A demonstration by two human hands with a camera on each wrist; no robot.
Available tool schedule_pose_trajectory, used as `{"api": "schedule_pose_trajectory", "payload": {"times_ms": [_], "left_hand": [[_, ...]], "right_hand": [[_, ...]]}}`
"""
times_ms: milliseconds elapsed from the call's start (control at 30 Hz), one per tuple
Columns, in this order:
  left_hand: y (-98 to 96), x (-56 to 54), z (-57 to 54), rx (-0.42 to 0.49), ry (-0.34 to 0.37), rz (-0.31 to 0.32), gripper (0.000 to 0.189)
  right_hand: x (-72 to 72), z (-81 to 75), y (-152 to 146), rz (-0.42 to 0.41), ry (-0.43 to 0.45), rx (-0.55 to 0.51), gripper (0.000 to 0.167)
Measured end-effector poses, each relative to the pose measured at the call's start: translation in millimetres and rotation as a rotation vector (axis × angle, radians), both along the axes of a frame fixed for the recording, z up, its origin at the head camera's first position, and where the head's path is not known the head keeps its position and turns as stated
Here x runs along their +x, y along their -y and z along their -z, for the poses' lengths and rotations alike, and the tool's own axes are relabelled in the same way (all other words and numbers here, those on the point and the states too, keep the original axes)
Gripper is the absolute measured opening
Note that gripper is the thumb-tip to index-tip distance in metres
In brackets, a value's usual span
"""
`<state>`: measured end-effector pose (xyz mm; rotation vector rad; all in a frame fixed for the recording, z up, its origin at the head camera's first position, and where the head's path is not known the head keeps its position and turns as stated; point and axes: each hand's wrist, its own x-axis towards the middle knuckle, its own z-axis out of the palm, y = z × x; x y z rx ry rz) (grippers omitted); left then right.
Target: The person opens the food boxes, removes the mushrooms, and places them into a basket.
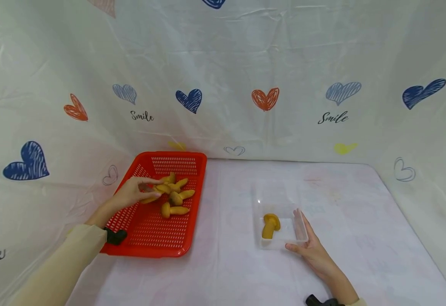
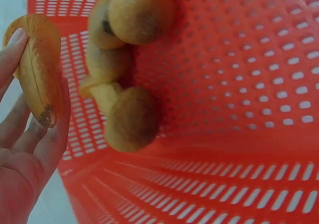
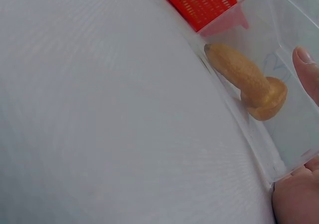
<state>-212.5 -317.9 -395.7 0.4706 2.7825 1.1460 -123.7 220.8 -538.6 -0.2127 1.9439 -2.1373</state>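
Observation:
In the left wrist view, my left hand (image 1: 132, 192) pinches a yellow-brown mushroom (image 2: 41, 69) between thumb and fingers, its stem end pointing down. That hand is over the red perforated basket (image 1: 150, 238), where several similar mushrooms (image 1: 176, 210) lie in a loose cluster. To the right, a clear plastic box (image 1: 280, 208) sits on the table with a single mushroom (image 1: 270, 225) inside, lying on its side. My right hand (image 1: 314, 255) holds the box at its near right corner, the thumb at the near rim and the fingers along the right wall.
A white cloth covers the table (image 1: 230, 276), with a strip of it between basket and box. Behind hangs a white curtain (image 1: 223, 68) printed with hearts and "Smile". The basket's raised red rim (image 1: 201, 187) faces the box.

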Motion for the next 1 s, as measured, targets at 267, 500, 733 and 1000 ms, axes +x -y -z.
{"api": "schedule_pose_trajectory", "payload": {"times_ms": [267,500,733,1000], "left_hand": [[8.1,-5.2,19.0,0.056,0.041,0.033,0.042],[8.5,-6.8,28.0,0.069,0.089,0.018,0.042],[11.5,-8.0,36.8,0.055,0.076,0.016,0.039],[12.7,-9.0,41.3,0.054,0.066,0.012,0.037]], "right_hand": [[1.0,-0.8,0,0.005,0.003,0.016,0.111],[0.3,1.0,0,-0.005,0.009,-0.008,0.111],[1.3,1.3,1,-0.015,0.01,-0.033,0.111],[-0.1,1.6,0,-0.003,0.015,-0.011,0.112]]}}
